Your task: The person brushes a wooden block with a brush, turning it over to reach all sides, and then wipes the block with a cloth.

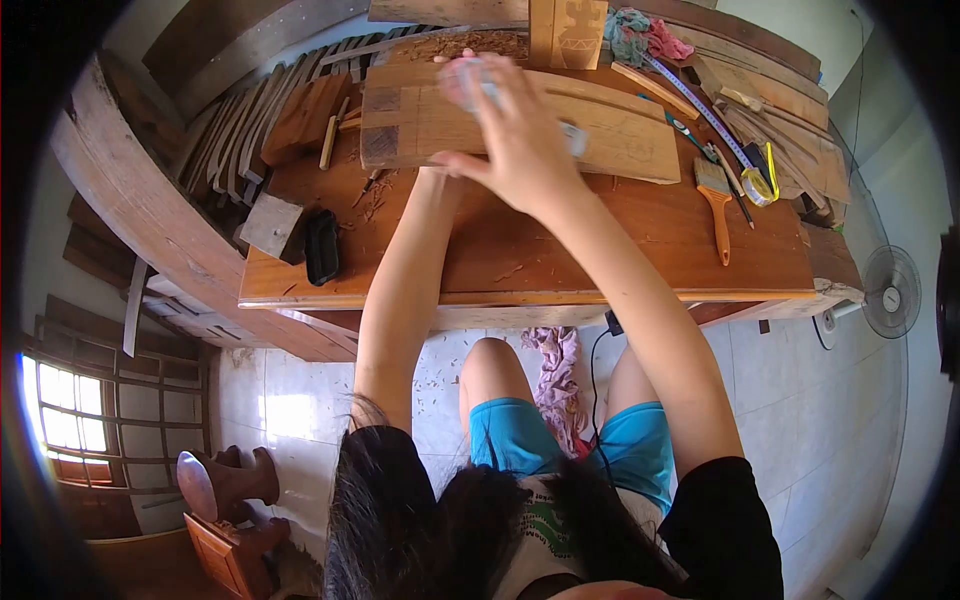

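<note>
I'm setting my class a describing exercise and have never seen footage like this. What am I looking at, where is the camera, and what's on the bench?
No machine here: a person's two bare arms, filmed by one camera worn on their head, looking down; the wide lens bends the edges. The right hand is over a plank on the bench, blurred, so its grip is unclear. The left arm reaches under it, its hand largely hidden. Nearby lie a brush, a tape measure and a block.

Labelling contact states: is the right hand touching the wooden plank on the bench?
Cannot tell. Head view: the blurred right hand overlaps the wooden plank from above, so neither contact nor a gap shows.
</note>
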`<state>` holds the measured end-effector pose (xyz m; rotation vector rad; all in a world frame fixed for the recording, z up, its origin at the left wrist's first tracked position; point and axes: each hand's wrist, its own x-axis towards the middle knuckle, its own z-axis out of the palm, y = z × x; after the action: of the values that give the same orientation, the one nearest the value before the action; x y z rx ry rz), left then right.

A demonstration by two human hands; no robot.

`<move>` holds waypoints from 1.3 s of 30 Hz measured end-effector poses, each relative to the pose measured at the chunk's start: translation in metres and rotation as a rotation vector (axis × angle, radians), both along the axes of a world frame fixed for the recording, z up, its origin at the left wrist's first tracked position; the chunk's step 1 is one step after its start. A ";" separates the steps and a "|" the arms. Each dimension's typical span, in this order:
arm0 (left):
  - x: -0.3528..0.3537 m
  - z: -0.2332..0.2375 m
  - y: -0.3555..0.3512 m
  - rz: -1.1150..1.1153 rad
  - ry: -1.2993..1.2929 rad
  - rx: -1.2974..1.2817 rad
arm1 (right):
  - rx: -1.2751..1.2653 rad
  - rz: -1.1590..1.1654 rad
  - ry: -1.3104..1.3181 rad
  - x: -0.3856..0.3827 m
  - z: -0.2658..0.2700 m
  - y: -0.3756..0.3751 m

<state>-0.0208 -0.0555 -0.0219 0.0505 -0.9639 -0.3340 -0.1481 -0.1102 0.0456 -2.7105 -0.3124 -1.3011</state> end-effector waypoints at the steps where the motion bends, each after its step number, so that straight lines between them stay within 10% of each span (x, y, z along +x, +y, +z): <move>1: 0.007 0.003 0.009 0.014 -0.035 0.135 | 0.035 -0.045 0.014 -0.008 -0.003 -0.013; 6: 0.010 0.005 0.014 -0.629 0.286 -0.002 | 0.102 -0.248 0.085 -0.041 -0.030 -0.067; 21: 0.008 0.013 0.014 0.245 0.192 0.571 | -0.007 -0.307 -0.145 -0.061 -0.040 -0.111; 27: -0.002 0.041 0.041 -0.207 -0.020 0.318 | -0.003 -0.332 -0.159 -0.063 -0.043 -0.107; 39: 0.020 0.021 0.060 -0.180 0.136 0.705 | -0.018 -0.224 -0.024 -0.062 -0.045 -0.108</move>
<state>-0.0009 0.0048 -0.0013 0.5782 -0.6791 -0.8223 -0.2104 -0.2186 0.0004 -2.8132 -0.0219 -1.3907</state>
